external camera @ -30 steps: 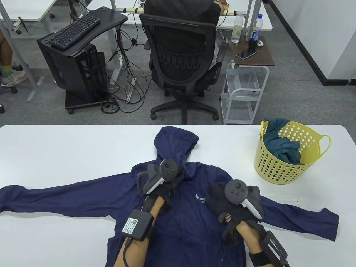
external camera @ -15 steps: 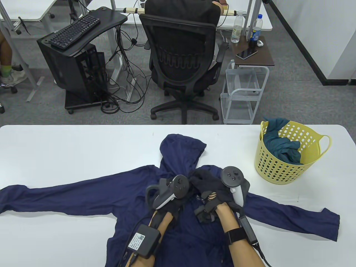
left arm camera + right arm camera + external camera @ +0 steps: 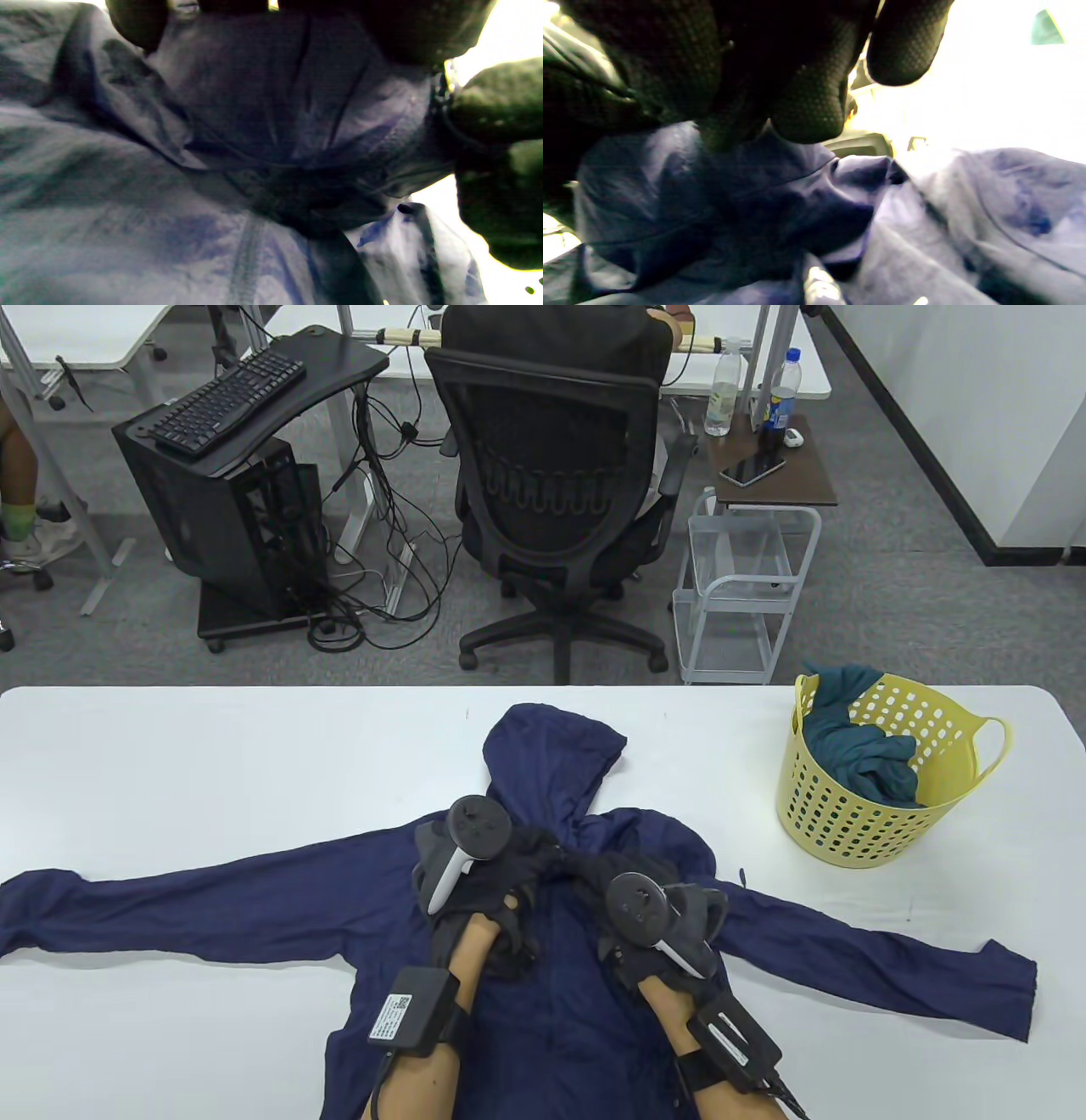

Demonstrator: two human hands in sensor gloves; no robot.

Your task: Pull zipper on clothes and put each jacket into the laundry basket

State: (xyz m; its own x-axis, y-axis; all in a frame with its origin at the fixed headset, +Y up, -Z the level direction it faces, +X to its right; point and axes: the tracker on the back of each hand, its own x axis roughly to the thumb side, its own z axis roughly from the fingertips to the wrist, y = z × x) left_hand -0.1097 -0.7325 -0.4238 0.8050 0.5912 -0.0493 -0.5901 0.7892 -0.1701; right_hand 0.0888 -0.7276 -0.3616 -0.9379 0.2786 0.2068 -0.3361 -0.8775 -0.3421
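From the table view, we see both hands have drawn together at the collar of the navy jacket, spread on the table left of the yellow laundry basket. In the wrist views, our left hand and right hand pinch collar fabric, likely at the zipper's top.
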